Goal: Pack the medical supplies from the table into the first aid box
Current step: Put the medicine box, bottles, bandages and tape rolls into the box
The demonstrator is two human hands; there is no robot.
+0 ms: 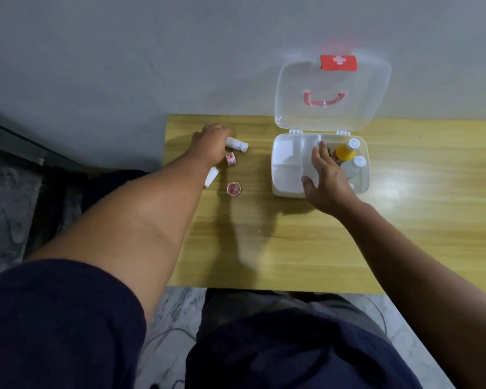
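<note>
The first aid box (282,189) stands open on the wooden table (292,248), its clear lid (376,88) leaning back against the wall. Inside on the right lie an orange bottle (345,151) and a white bottle (355,165). My right hand (327,182) rests on the white divided tray of the box, fingers spread. My left hand (212,144) is at the far left of the table, fingers curled around a white bandage roll (237,144). Near it lie a red-and-white tape roll (231,159), a second white roll (211,176) and a round red tape roll (233,189).
The table's left edge runs close beside the loose supplies. A grey wall stands right behind the table. My dark-clothed lap is below the table's front edge, with a cable on the marbled floor.
</note>
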